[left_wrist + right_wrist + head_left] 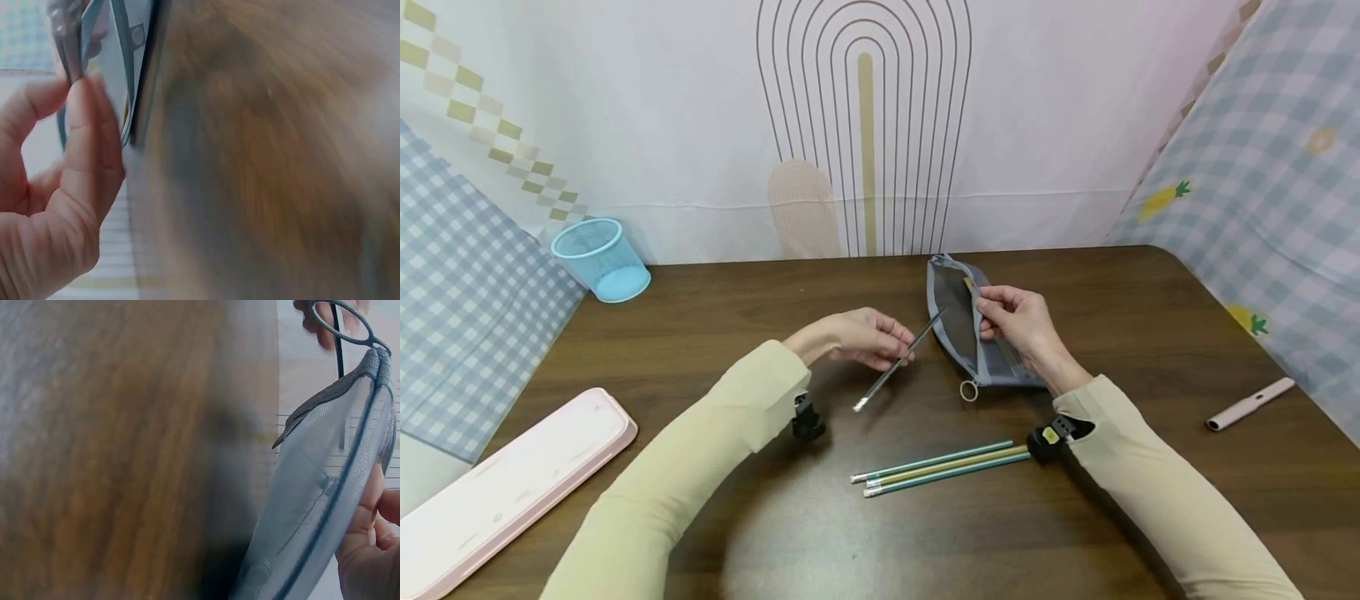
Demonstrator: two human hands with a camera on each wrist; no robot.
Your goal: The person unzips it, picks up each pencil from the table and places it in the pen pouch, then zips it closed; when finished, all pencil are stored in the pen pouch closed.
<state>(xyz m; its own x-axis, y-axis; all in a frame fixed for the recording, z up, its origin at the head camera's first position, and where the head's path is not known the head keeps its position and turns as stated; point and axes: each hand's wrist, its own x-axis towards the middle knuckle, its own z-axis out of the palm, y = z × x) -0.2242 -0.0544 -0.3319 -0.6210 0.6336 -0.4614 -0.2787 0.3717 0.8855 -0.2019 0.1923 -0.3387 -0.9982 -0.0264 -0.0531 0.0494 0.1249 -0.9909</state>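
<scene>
My left hand (865, 337) pinches a dark pencil (883, 382) with a silver eraser end. The pencil slants up to the right, its far end at the mouth of a grey mesh zip pouch (951, 302). With thumb and fingers, my right hand (1021, 323) grips the pouch's edge and holds its mouth apart. A ring-shaped zipper pull (969, 390) hangs from the near end of the pouch. In the right wrist view, the mesh side (312, 494) stands beside my fingers. Something yellow shows inside the pouch. Closer to me, three green and yellow pencils (943, 468) lie side by side.
A blue mesh cup (617, 271) stands at the back left. On the left lies a long pink-and-white case (512, 492). A pale pink pen-like object (1251, 404) rests near the right edge. Checked cloth borders both sides of the wooden table (760, 533).
</scene>
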